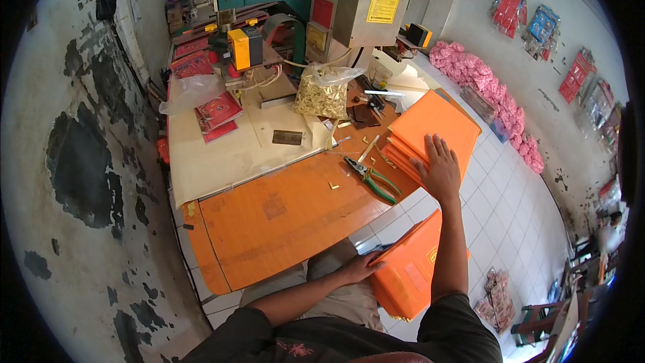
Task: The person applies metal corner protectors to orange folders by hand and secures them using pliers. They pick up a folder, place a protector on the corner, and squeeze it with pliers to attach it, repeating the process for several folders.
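Observation:
On the right end of the table lies a stack of orange folders (430, 124). My right hand (441, 169) lies flat on its near corner, fingers spread. Beside my lap is a second orange stack (411, 270) of the same kind, with a gold emblem on its top cover. My left hand (359, 269) rests against its left edge with the fingers stretched out; the fingertips touch the covers. Green-handled pliers (371, 179) lie on the table left of the upper stack. Small brass corner pieces (334, 186) are scattered near them.
A clear bag of gold-coloured pieces (321, 94) stands on the orange table (275, 218). A metal-cased machine (373, 10) rises behind it. Red booklets (218, 114) lie at the left on a cream sheet (201, 154). Pink bundles (480, 84) line the right wall.

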Available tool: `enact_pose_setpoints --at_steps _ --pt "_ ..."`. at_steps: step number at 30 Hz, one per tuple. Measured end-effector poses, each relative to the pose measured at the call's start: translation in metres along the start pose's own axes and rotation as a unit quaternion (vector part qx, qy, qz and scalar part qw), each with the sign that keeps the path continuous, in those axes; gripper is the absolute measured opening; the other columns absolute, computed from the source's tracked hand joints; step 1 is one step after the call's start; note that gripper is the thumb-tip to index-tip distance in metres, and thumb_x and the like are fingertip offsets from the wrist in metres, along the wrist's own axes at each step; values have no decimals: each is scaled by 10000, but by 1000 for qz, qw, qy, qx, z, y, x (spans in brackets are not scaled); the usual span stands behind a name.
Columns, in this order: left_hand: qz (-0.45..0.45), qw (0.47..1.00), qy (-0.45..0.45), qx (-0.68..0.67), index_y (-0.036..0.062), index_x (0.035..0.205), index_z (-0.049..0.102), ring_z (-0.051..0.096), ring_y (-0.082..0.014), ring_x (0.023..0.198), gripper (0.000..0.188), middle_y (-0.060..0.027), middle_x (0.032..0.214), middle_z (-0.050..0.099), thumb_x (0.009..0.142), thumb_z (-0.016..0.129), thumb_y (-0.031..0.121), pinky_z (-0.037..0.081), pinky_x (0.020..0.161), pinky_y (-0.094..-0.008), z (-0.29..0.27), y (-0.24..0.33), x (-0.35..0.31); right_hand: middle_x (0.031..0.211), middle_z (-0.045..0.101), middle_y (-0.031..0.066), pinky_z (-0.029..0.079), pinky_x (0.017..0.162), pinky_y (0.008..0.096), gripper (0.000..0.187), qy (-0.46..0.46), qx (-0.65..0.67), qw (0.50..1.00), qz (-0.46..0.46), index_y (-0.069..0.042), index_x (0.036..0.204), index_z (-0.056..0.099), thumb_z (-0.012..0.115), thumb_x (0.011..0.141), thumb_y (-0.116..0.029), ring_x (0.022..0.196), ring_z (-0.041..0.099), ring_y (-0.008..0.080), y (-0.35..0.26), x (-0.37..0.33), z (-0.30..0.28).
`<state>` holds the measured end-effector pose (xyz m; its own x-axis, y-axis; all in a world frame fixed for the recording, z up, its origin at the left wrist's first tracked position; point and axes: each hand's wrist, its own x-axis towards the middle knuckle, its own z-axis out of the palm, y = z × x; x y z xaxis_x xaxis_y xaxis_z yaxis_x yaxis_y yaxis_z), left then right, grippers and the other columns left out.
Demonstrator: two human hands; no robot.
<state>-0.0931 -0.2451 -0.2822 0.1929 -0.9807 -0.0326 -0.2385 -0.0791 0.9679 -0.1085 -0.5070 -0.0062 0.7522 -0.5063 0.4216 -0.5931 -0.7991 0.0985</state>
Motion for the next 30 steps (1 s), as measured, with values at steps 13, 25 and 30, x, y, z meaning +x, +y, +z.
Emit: enact_pose_setpoints --at_steps 13,25,30 --pt "10 999 -18 -50 48 1543 619 741 -349 1305 671 -203 1399 760 1140 650 584 572 1085 -442 2 9 2 1674 590 247 425 1272 568 736 55 -3 998 -2 -58 1659 551 676 1111 -534 1562 548 425 3 -11 6" --pt "31 998 31 -35 68 1546 635 790 -376 1188 685 -219 1289 802 1117 681 600 612 1009 -461 7 -8 1 1633 644 209 476 1239 541 633 97 -43 994 9 -89 1620 608 684 1117 -467 1522 600 400 -9 -11 19" --pt "20 1000 15 -15 54 1602 581 746 -393 1319 704 -262 1425 753 1142 635 584 579 1097 -476 4 -11 -3 1624 662 173 495 1231 518 585 100 -49 993 24 -110 1605 624 720 1106 -399 1517 613 369 -23 -13 19"
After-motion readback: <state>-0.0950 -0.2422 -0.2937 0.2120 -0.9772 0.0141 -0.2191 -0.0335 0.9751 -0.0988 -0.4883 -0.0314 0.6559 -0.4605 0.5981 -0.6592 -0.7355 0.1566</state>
